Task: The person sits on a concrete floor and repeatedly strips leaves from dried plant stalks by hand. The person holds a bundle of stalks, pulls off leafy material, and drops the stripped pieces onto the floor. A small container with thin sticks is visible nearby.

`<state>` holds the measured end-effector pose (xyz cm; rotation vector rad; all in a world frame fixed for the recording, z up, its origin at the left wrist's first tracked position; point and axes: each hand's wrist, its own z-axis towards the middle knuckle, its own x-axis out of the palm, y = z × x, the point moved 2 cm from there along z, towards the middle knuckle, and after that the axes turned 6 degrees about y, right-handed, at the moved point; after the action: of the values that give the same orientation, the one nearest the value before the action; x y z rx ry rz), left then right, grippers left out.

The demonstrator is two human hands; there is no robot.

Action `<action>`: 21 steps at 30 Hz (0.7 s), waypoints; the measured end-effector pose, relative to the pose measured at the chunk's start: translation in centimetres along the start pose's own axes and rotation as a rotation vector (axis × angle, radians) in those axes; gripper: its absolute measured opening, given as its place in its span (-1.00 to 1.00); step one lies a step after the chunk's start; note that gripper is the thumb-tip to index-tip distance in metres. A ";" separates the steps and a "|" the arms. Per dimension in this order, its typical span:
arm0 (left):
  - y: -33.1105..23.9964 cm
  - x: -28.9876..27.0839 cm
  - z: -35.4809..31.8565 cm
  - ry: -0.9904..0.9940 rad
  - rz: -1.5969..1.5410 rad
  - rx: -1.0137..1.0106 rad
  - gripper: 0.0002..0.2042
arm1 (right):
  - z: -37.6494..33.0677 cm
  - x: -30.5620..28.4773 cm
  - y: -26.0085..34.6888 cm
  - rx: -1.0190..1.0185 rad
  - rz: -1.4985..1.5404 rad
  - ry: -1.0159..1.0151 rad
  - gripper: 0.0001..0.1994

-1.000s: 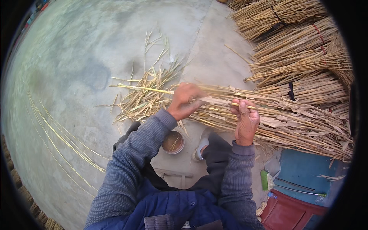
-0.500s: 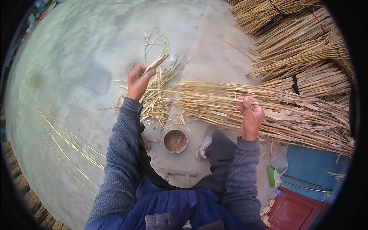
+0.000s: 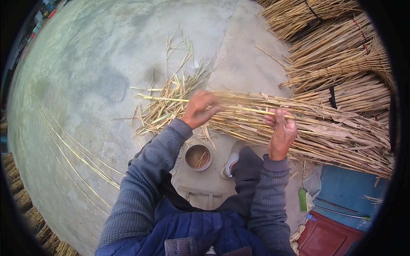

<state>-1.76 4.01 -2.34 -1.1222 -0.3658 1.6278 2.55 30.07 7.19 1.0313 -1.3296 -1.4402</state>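
My right hand (image 3: 282, 134) is closed on a thin yellow reed stalk (image 3: 256, 111), pinched between thumb and fingers. The stalk stretches leftward across a large pile of reeds (image 3: 333, 136) with dry leaves on them. Farther left, my left hand (image 3: 200, 109) is at the same stalk, thumb and fingers pointing right along it. Motion smears those fingertips, so their grip on it is unclear. Beyond the left hand, the stalk's pale end (image 3: 164, 99) crosses a heap of stripped husks and leaves (image 3: 160, 115) on the concrete floor.
Tied reed bundles (image 3: 329, 47) are stacked at the far right. Near my feet stand a round metal pot (image 3: 198, 157) with bits of straw inside and a T-shaped tool (image 3: 200, 193). Several thin stalks (image 3: 79, 155) lie leftward. A green brush (image 3: 303, 199) is beside a blue sheet (image 3: 346, 187).
My left hand has come right and nearer, from above the husk heap to the stalk. The dry husk it held has left it. My right hand still holds the stalk, almost unmoved.
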 end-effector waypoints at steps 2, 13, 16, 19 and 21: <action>0.3 -0.2 -0.3 -0.023 -0.160 -0.126 -0.80 | -0.1 0.2 0.1 0.005 0.004 0.002 -0.77; 2.0 -4.0 -1.2 -0.463 -0.857 -0.584 -0.84 | -0.4 0.2 -0.2 0.054 -0.019 -0.006 -0.73; 3.3 -5.7 -1.1 -0.368 -0.717 -0.579 -0.83 | 0.2 -0.7 -0.3 0.077 -0.035 0.020 -0.80; 3.0 -6.4 -0.7 -0.104 0.379 -0.351 -0.73 | 0.2 -0.7 -0.6 0.075 -0.030 0.044 -0.82; 2.1 -5.9 -0.5 -0.148 0.486 -0.136 -0.72 | 0.1 -0.6 -0.6 0.052 -0.031 0.039 -0.83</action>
<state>-2.71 -2.08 -1.30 -1.2619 -0.3173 2.1469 2.52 30.69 6.60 1.1126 -1.3344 -1.4080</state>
